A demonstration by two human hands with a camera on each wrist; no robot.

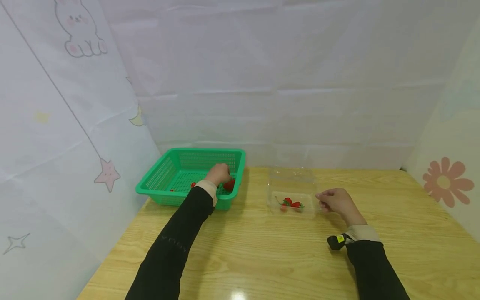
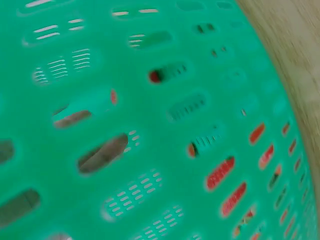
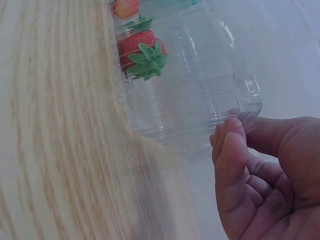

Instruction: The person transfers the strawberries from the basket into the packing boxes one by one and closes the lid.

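In the head view my left hand point(image 1: 218, 174) reaches down inside the green plastic basket point(image 1: 165, 199), right at a red strawberry point(image 1: 228, 185). The fingertips are hidden there, so I cannot tell whether they grip it. Slotted basket wall point(image 2: 60, 190) fills the left wrist view; parts of the hand and red fruit point(image 2: 220, 173) show through the slots. My right hand point(image 1: 337, 203) pinches the right-hand rim of a clear plastic box point(image 1: 275, 208) between thumb and fingers. The box lid stands raised at the back. Inside lie strawberries point(image 3: 142, 52) with green leafy tops.
The basket and box stand side by side on a wood-grain table point(image 1: 258, 254), basket on the left. Small red pieces point(image 1: 193, 184) lie elsewhere in the basket. A white sheet point(image 1: 300, 104) hangs behind the table, and printed sheets close in both sides.
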